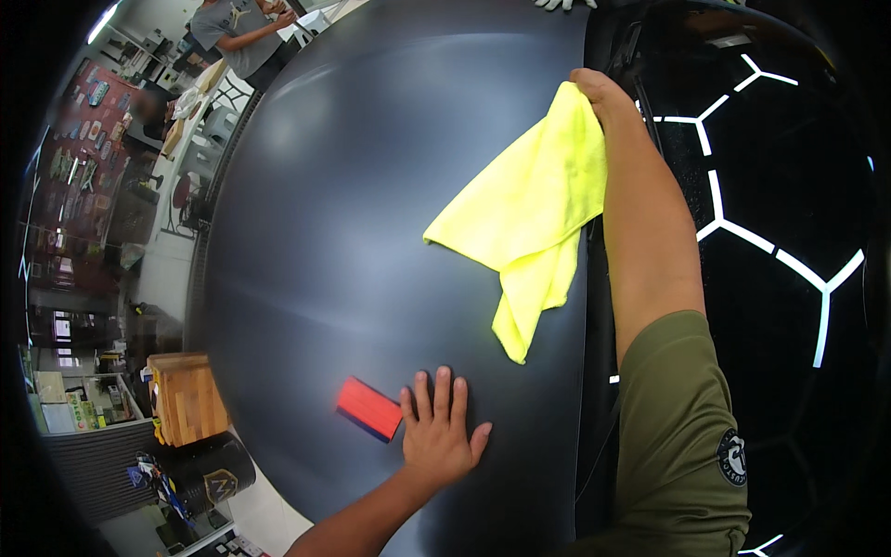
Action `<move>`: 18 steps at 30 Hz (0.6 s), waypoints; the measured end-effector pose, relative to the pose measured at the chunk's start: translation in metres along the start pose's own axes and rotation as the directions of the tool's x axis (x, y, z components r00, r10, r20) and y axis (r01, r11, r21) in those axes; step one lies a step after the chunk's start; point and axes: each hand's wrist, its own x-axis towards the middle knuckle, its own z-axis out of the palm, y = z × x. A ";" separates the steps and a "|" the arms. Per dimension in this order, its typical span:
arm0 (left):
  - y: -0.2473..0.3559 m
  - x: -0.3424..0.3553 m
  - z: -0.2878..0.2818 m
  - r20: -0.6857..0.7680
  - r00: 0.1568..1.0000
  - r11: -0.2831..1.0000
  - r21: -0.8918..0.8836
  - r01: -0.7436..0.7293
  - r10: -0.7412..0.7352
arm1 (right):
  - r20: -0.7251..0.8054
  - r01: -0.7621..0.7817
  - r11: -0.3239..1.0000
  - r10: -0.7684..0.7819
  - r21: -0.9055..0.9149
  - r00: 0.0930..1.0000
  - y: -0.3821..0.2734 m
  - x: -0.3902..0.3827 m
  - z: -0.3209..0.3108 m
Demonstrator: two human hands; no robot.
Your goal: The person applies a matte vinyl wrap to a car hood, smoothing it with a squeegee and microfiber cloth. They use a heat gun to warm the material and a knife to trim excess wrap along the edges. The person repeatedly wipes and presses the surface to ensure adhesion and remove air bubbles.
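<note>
A car's dark satin hood fills the middle of the view. My left hand lies flat on its near part, palm down, fingers spread, holding nothing. Just left of those fingers rests a small red rectangular block with a dark lower edge. Far out along the right side of the hood, my right hand grips a bright yellow cloth by its top corner. The cloth spreads down and leftward over the hood in folds. Some of the gripping fingers are hidden behind the cloth and wrist.
Black windshield glass with bright angular light reflections lies to the right. A pale glove is at the top edge. Beyond the hood's left side are a wooden box, a black bin, a long table, and a person in a grey shirt.
</note>
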 end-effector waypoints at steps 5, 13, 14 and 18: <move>0.002 -0.004 -0.002 -0.007 1.000 1.000 0.024 0.012 -0.012 | -0.032 0.013 1.000 -0.013 -0.007 0.999 0.023 -0.054 0.010; 0.002 -0.015 0.013 -0.197 0.980 1.000 0.011 -0.016 0.018 | 0.052 -0.127 0.992 0.126 0.018 0.991 0.114 -0.214 0.040; 0.002 -0.019 0.016 -0.171 0.985 1.000 -0.025 -0.002 -0.002 | 0.046 -0.120 0.993 0.120 0.004 0.992 0.126 -0.236 0.044; 0.007 -0.025 0.019 -0.021 0.996 0.994 -0.065 0.085 -0.087 | 0.097 -0.168 0.985 0.170 -0.029 0.981 0.201 -0.323 0.040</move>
